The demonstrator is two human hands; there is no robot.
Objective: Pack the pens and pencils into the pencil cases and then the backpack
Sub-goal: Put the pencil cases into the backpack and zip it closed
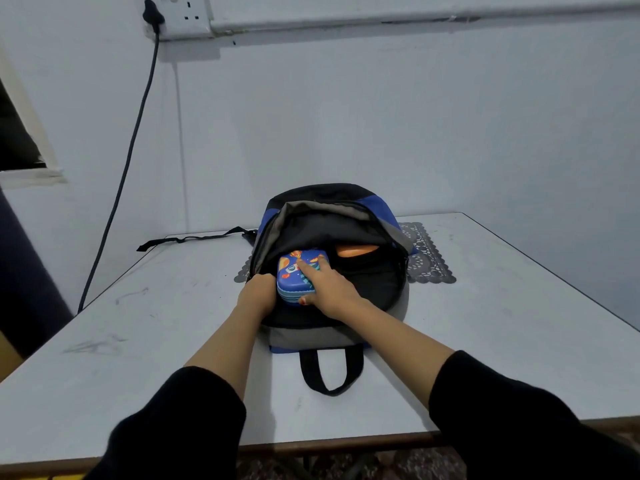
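Right hand point(329, 289) clasps the case point(294, 282), lying lengthwise into the backpack point(311, 336) mouth, whose rim the left hand point(258, 294) grips.

A pale, bluish-white wall point(381, 116) fills the background. High on it sits a white double socket point(188, 12) with a black plug point(152, 12), whose dark cable point(138, 116) hangs down behind the desk point(502, 323). A white conduit point(415, 17) runs rightward from the socket. A dark window opening point(17, 133) shows at left. The scuffed white desk has a brown edge and carries a grey lace mat point(429, 261).
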